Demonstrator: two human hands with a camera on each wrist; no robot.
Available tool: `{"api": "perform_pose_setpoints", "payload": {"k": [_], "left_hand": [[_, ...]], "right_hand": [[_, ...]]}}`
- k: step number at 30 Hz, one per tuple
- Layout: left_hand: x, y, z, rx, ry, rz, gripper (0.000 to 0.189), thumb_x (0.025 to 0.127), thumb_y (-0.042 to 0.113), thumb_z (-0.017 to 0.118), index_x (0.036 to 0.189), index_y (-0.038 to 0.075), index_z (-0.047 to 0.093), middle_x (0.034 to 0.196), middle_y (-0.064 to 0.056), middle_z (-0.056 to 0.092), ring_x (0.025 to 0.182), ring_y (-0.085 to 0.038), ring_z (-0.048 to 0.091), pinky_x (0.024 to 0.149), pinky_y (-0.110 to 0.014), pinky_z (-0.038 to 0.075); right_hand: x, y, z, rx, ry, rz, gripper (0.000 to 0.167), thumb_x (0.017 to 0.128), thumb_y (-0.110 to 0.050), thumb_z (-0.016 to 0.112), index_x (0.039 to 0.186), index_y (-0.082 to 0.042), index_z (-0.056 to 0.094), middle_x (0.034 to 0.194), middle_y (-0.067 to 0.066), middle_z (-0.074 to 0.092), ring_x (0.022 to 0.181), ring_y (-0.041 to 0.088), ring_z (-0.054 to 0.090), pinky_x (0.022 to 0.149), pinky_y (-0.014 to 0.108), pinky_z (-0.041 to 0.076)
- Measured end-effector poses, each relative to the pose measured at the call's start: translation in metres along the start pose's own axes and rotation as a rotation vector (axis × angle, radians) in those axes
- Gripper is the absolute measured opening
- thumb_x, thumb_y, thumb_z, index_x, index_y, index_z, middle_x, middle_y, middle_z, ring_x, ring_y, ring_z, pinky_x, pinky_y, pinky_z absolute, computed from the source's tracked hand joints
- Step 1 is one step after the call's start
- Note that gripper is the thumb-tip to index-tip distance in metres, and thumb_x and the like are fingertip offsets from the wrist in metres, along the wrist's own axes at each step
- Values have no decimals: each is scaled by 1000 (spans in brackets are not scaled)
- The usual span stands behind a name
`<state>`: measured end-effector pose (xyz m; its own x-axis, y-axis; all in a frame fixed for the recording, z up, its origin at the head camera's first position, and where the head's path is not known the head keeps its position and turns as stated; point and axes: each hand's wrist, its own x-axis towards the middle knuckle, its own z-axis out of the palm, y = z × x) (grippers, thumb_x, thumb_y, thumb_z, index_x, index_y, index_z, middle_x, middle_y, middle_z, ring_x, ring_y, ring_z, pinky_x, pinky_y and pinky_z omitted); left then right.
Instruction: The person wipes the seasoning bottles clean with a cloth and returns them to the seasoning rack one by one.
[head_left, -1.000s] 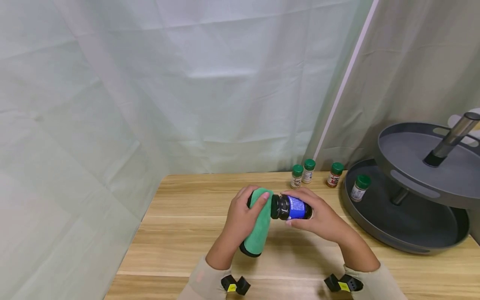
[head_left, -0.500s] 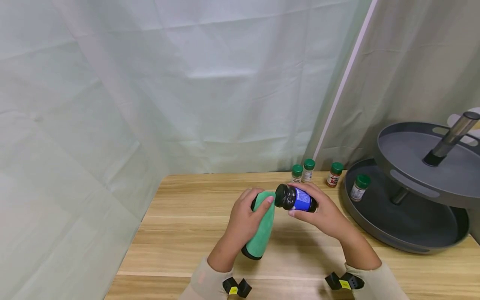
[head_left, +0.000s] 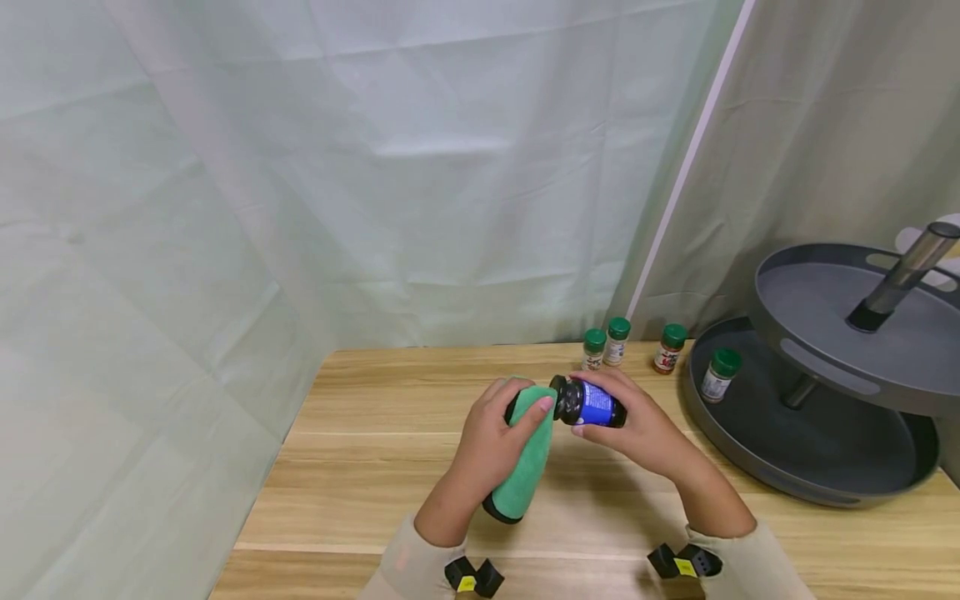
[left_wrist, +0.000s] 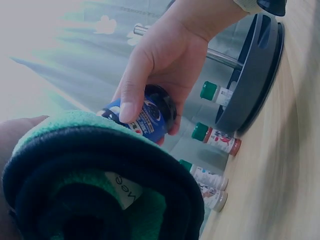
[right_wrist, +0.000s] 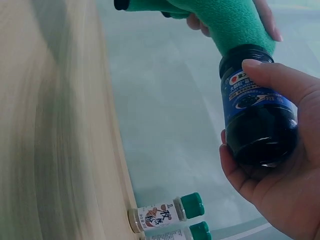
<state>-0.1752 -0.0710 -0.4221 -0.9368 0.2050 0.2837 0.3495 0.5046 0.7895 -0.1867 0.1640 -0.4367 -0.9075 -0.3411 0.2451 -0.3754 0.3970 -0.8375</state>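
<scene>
A rolled green cloth [head_left: 527, 467] with black edging is gripped in my left hand [head_left: 487, 433], thumb across its front. My right hand [head_left: 637, 425] holds a dark jar [head_left: 596, 405] with a blue label, tilted on its side above the table. In the right wrist view the lid end of the jar [right_wrist: 255, 115] touches the cloth [right_wrist: 230, 25]. The left wrist view shows the coiled end of the cloth [left_wrist: 100, 150] up close, hiding most of my left hand.
Several green-capped spice bottles stand at the back, among them a red-labelled bottle [head_left: 669, 350]. Another bottle [head_left: 720, 375] sits on the lower tier of a grey two-tier round rack [head_left: 810, 492] at the right. Pale curtains hang behind the wooden table [head_left: 360, 467].
The jar rose and tilted, then came down a little, ending slightly right of where it was. My left hand with the cloth has shifted slightly right.
</scene>
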Motion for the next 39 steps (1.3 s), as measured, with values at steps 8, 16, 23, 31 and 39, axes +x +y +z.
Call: {"api": "perform_pose_setpoints", "payload": {"k": [8, 16, 23, 31, 39], "left_hand": [[1, 2, -1, -20, 57, 20, 37, 98, 55, 58, 116, 24, 67, 114, 6, 64, 97, -12, 59, 83, -33, 51], [0, 4, -1, -8, 75, -24, 41, 96, 58, 59, 118, 25, 66, 114, 5, 63, 95, -14, 58, 80, -32, 51], [2, 0, 0, 40, 111, -48, 48, 94, 64, 57, 122, 25, 65, 116, 3, 62, 95, -15, 58, 80, -34, 51], [6, -8, 0, 46, 140, -26, 46, 96, 61, 58, 120, 23, 65, 112, 3, 63, 95, -14, 60, 81, -34, 53], [8, -10, -1, 6, 121, -55, 48, 95, 63, 57, 122, 24, 65, 115, 3, 64, 99, -16, 61, 85, -37, 54]], "right_hand": [[0, -2, 4, 16, -41, 2, 67, 84, -30, 84, 143, -32, 53, 136, 3, 51, 116, 29, 57, 88, 30, 56], [-3, -5, 8, -66, -54, -11, 68, 82, -27, 85, 143, -31, 54, 130, 3, 53, 107, 25, 60, 83, 30, 56], [-4, -9, 9, -119, -61, -56, 69, 82, -23, 86, 142, -33, 54, 130, 0, 53, 108, 22, 60, 83, 31, 56], [-6, -15, 8, -83, -87, -74, 70, 82, -23, 86, 143, -33, 54, 132, 0, 53, 108, 22, 59, 82, 29, 56], [-8, -15, 3, 9, -81, -48, 69, 82, -27, 85, 144, -31, 54, 140, 2, 51, 114, 29, 56, 83, 30, 56]]}}
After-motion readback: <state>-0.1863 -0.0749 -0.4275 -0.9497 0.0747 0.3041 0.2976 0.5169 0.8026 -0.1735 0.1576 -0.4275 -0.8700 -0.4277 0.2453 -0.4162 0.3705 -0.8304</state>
